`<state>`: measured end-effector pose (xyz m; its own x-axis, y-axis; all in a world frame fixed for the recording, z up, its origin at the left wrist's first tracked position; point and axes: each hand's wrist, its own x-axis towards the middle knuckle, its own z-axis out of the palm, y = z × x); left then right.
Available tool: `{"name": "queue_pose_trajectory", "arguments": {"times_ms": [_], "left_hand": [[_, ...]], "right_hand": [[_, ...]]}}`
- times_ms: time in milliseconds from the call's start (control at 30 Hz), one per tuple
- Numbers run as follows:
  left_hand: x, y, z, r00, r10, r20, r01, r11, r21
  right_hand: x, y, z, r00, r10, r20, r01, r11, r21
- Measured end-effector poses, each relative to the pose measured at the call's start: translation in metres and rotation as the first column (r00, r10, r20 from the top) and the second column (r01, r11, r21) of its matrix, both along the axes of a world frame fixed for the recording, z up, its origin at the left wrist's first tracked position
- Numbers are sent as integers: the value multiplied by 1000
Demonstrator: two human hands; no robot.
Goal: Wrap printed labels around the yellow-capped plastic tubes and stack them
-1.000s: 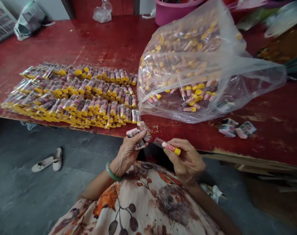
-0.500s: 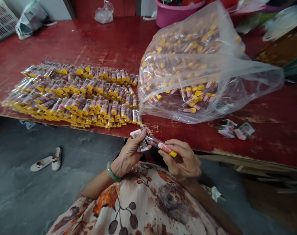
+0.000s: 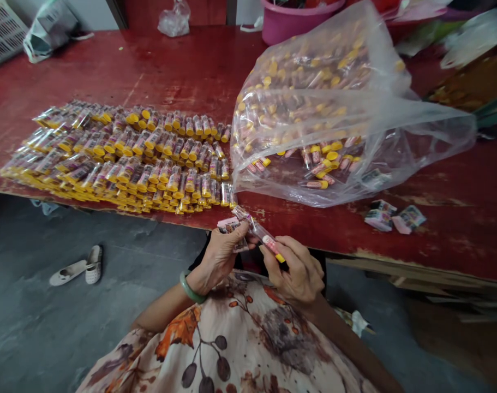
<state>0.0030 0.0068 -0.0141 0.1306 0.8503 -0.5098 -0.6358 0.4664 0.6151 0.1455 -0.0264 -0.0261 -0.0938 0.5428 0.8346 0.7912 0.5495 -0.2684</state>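
My left hand (image 3: 219, 254) is closed on a small stack of printed paper labels (image 3: 228, 225), pinched under the thumb just below the table's front edge. My right hand (image 3: 295, 270) grips a clear plastic tube with a yellow cap (image 3: 267, 240); the tube's open end touches the labels. On the red table (image 3: 170, 65) lie rows of finished yellow-capped tubes (image 3: 121, 158) to the left. A big clear plastic bag (image 3: 334, 120) full of tubes lies to the right of them.
Two small bundles of labels (image 3: 395, 216) lie on the table at right. A pink tub (image 3: 291, 19) and small bags stand at the far edge. White shoes (image 3: 74, 267) lie on the grey floor at left. My lap shows a floral dress.
My right hand has swung the tube leftward and upward until its open end meets the labels in my left hand. The left hand has barely moved.
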Motion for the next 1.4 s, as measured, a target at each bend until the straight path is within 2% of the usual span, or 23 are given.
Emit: {"name": "queue_pose_trajectory", "arguments": {"times_ms": [67,167,267,367,433,533,667,967,1233,1400], "left_hand": [[0,-1,-1,999,21,-31,-20,999,42],[0,-2,-1,999,19,-42,-16,997,74],[-2,-1,-1,999,-9,-35,11,998,54],[-4,1,2,1000,-22,3,22,1000,18],[-6,2,4,998,-49,35,50,999,-6],[-8,1,8,987,-155,45,155,988,-3],[-8,-6,12,966,-257,24,257,966,8],[-9,-8,17,951,-308,-31,310,948,71],[-13,-5,17,922,-382,-65,387,916,100],[-13,-6,17,925,-375,-53,379,915,141]], "right_hand": [[-1,-1,-4,1000,-6,8,6,1000,1],[-3,0,-9,997,27,-70,-30,999,-45],[-4,3,-7,989,109,-96,-117,990,-74],[-1,7,2,940,305,-154,-334,915,-225],[3,8,9,906,355,-232,-413,860,-299],[6,10,15,915,274,-295,-363,879,-309],[5,11,15,922,229,-312,-311,919,-244],[1,12,12,916,201,-347,-284,936,-207],[7,11,16,917,223,-331,-312,918,-246],[3,8,14,927,213,-309,-280,941,-191]]}}
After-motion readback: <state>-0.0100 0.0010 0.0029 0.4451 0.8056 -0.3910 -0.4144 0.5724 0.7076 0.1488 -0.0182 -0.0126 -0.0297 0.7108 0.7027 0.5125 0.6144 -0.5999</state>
